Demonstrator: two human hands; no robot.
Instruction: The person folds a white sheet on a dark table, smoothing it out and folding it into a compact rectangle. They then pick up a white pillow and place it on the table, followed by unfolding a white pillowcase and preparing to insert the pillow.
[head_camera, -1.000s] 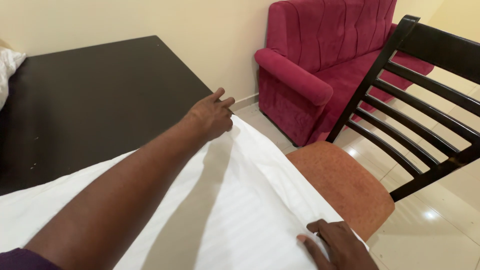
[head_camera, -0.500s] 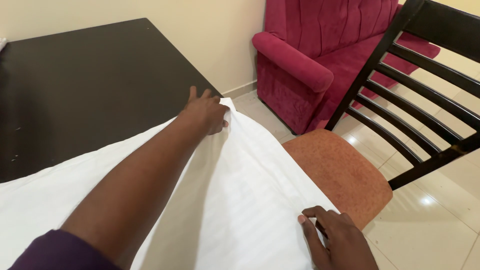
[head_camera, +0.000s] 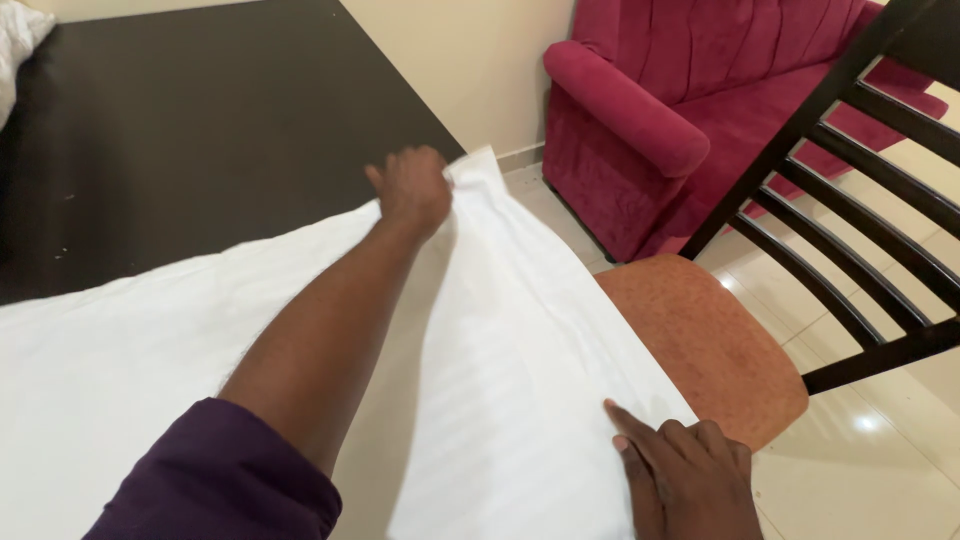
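Observation:
A white striped cloth (head_camera: 500, 380) lies spread over the near part of a dark table (head_camera: 200, 130), and its right edge hangs toward a chair. My left hand (head_camera: 412, 188) reaches across to the cloth's far corner and pinches the bunched fabric there. A purple sleeve covers my upper left arm. At the cloth's near right corner my right hand (head_camera: 690, 480) holds the edge, with its fingers lying flat on the fabric.
A dark wooden chair with an orange seat (head_camera: 710, 340) stands right beside the table. Behind it is a crimson sofa (head_camera: 640, 120) against a cream wall. More white fabric (head_camera: 20, 50) lies at the table's far left. The floor is of glossy tile (head_camera: 880, 470).
My left hand has closed on the far corner and drawn it slightly left and toward me. The right hand stays at the near corner, with its fingers flatter now.

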